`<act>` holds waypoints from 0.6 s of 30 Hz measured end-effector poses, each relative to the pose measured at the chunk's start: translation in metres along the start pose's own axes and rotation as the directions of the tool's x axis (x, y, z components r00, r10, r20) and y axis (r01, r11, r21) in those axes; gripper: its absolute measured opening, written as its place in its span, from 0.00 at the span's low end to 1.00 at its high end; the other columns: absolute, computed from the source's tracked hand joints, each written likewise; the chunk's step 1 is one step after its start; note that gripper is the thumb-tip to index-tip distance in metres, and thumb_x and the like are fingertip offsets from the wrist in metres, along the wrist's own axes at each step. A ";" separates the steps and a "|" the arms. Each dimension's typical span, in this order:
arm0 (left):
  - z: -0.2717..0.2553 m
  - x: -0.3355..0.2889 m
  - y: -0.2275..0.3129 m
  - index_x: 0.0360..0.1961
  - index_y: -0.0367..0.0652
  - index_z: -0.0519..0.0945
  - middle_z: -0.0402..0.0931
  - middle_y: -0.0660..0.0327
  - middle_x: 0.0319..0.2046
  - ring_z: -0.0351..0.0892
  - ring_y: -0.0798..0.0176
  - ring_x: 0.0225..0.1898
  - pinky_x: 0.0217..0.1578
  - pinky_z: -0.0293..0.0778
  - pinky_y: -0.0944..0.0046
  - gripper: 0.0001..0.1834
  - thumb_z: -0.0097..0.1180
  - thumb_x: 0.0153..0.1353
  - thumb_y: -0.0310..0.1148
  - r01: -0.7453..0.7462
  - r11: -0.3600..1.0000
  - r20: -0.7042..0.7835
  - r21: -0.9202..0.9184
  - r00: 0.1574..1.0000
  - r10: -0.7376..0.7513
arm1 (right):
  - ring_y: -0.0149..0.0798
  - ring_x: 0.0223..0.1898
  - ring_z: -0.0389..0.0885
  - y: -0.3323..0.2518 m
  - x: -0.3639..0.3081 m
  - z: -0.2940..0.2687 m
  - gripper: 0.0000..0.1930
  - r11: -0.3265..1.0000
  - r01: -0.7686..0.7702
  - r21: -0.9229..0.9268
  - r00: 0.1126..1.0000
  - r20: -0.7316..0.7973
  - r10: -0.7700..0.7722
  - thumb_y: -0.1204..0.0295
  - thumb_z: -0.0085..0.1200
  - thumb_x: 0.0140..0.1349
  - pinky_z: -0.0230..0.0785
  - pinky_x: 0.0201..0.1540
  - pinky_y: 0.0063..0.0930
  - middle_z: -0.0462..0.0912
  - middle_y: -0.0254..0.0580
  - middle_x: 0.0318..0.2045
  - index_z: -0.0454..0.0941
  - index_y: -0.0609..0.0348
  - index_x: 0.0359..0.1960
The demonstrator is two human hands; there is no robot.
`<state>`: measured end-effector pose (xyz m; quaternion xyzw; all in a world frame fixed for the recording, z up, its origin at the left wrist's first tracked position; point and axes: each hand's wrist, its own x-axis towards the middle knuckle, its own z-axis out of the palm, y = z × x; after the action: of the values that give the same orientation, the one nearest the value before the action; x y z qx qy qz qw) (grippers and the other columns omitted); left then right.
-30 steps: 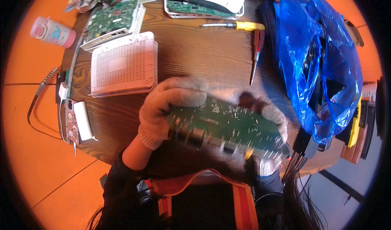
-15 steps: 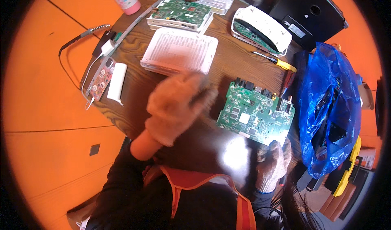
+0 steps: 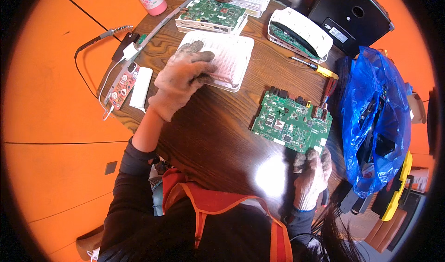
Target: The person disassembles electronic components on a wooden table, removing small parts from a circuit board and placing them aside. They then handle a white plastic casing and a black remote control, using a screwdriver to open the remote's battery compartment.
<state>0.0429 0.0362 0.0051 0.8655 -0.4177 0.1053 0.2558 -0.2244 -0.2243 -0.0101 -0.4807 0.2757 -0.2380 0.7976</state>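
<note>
My left hand (image 3: 184, 79), in a pale work glove, is over the left part of a white perforated casing (image 3: 232, 60). Its fingers are spread apart and reach across the casing's surface; whether they press on it I cannot tell. At the right, a green circuit board (image 3: 294, 123) with black connectors along its far edge sits above the dark wooden table (image 3: 218, 141). My gloved right hand (image 3: 311, 176) grips the board by its near right edge, fingers closed at the rim.
Beyond the casing stands a white housing with a green board (image 3: 213, 15). A white device (image 3: 301, 32), a yellow-handled screwdriver (image 3: 320, 69) and a blue plastic bag (image 3: 375, 118) are at the right. A phone (image 3: 124, 86), white bar (image 3: 141, 88) and pink bottle (image 3: 150, 0) are left.
My left hand has moved left and away from me, from the casing's near side to over its left part. The board has shifted slightly in my right hand, its bright glare gone.
</note>
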 end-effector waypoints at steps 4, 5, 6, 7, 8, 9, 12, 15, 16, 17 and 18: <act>-0.023 0.000 0.004 0.43 0.42 0.86 0.83 0.56 0.52 0.72 0.47 0.65 0.65 0.66 0.51 0.13 0.67 0.54 0.26 0.002 0.994 -0.150 -0.110 0.989 -0.019 | 0.39 0.30 0.84 0.004 0.005 0.002 0.16 0.995 -0.013 0.097 0.997 -0.068 0.020 0.80 0.52 0.65 0.81 0.35 0.27 0.84 0.54 0.42 0.71 0.68 0.55; -0.030 -0.001 0.004 0.42 0.41 0.86 0.83 0.55 0.52 0.73 0.47 0.64 0.64 0.67 0.51 0.12 0.66 0.55 0.26 -0.013 0.992 -0.198 -0.125 0.980 -0.012 | 0.39 0.31 0.84 0.004 0.007 0.005 0.16 0.992 -0.021 0.124 0.995 -0.091 0.033 0.80 0.52 0.65 0.82 0.37 0.27 0.83 0.53 0.43 0.71 0.67 0.55; -0.039 -0.002 0.003 0.42 0.40 0.85 0.83 0.55 0.52 0.74 0.47 0.63 0.63 0.68 0.51 0.11 0.64 0.56 0.26 -0.030 0.990 -0.248 -0.137 0.969 -0.005 | 0.39 0.32 0.83 0.004 0.009 0.010 0.16 0.973 -0.079 0.218 0.989 -0.106 0.104 0.83 0.52 0.65 0.80 0.32 0.24 0.83 0.50 0.42 0.71 0.64 0.55; -0.048 -0.003 0.001 0.42 0.40 0.85 0.83 0.54 0.51 0.74 0.47 0.63 0.63 0.69 0.51 0.11 0.63 0.56 0.26 -0.038 0.994 -0.238 -0.104 0.971 0.012 | 0.38 0.31 0.83 0.003 0.015 0.017 0.16 0.966 -0.086 0.243 0.993 0.095 0.065 0.80 0.52 0.66 0.77 0.27 0.21 0.83 0.50 0.40 0.71 0.64 0.55; -0.056 -0.003 -0.001 0.42 0.40 0.85 0.83 0.54 0.51 0.75 0.47 0.62 0.62 0.69 0.51 0.11 0.62 0.57 0.25 -0.047 0.996 -0.228 -0.073 0.973 0.029 | 0.35 0.28 0.81 0.004 0.018 0.026 0.16 0.983 -0.112 0.147 0.990 0.107 0.097 0.76 0.53 0.68 0.74 0.25 0.20 0.82 0.47 0.36 0.71 0.66 0.55; -0.063 -0.002 -0.004 0.43 0.40 0.85 0.82 0.53 0.51 0.75 0.48 0.62 0.62 0.69 0.51 0.11 0.61 0.58 0.25 -0.060 0.997 -0.220 -0.043 0.974 0.049 | 0.32 0.26 0.80 0.005 0.024 0.037 0.17 0.982 -0.141 0.128 0.983 0.133 0.124 0.72 0.54 0.70 0.71 0.23 0.19 0.82 0.45 0.33 0.70 0.68 0.56; -0.071 -0.001 -0.008 0.43 0.40 0.84 0.82 0.52 0.49 0.77 0.46 0.58 0.60 0.71 0.52 0.11 0.60 0.58 0.25 0.031 0.996 -0.294 0.082 0.956 -0.006 | 0.35 0.27 0.82 0.022 0.048 0.084 0.16 0.969 -0.209 0.134 0.938 0.307 0.160 0.73 0.54 0.69 0.75 0.25 0.21 0.83 0.47 0.33 0.71 0.71 0.52; -0.065 0.001 -0.010 0.43 0.40 0.83 0.81 0.51 0.48 0.77 0.45 0.56 0.59 0.71 0.52 0.13 0.60 0.55 0.22 0.008 0.992 -0.230 0.126 0.973 0.021 | 0.36 0.29 0.84 0.045 0.063 0.130 0.15 0.946 -0.303 0.118 0.882 0.410 0.232 0.72 0.54 0.68 0.79 0.28 0.22 0.85 0.48 0.34 0.72 0.70 0.51; -0.060 0.002 -0.009 0.43 0.41 0.83 0.81 0.51 0.48 0.77 0.45 0.56 0.59 0.71 0.52 0.14 0.60 0.54 0.21 0.012 0.992 -0.165 0.128 0.986 0.009 | 0.36 0.29 0.84 0.051 0.064 0.141 0.14 0.950 -0.295 0.105 0.876 0.426 0.225 0.73 0.53 0.69 0.80 0.30 0.23 0.85 0.48 0.35 0.72 0.70 0.51; -0.055 0.002 -0.010 0.43 0.41 0.83 0.81 0.51 0.48 0.77 0.45 0.56 0.59 0.71 0.51 0.15 0.60 0.53 0.20 0.016 0.991 -0.101 0.131 0.995 -0.003 | 0.37 0.29 0.85 0.054 0.065 0.147 0.13 0.948 -0.318 0.024 0.864 0.419 0.280 0.73 0.52 0.70 0.81 0.31 0.24 0.85 0.49 0.36 0.73 0.69 0.51; -0.045 0.001 -0.007 0.43 0.43 0.81 0.80 0.50 0.49 0.77 0.44 0.57 0.60 0.71 0.50 0.17 0.60 0.49 0.19 -0.059 0.973 -0.193 0.225 0.976 0.103 | 0.36 0.27 0.84 0.056 0.063 0.152 0.14 0.936 -0.348 0.057 0.850 0.440 0.289 0.74 0.52 0.70 0.79 0.29 0.24 0.85 0.47 0.35 0.72 0.68 0.54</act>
<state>0.0506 0.0633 0.0415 0.8551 -0.4103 0.2490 0.1963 -0.0701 -0.1447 -0.0151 -0.4135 0.1548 -0.0100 0.8972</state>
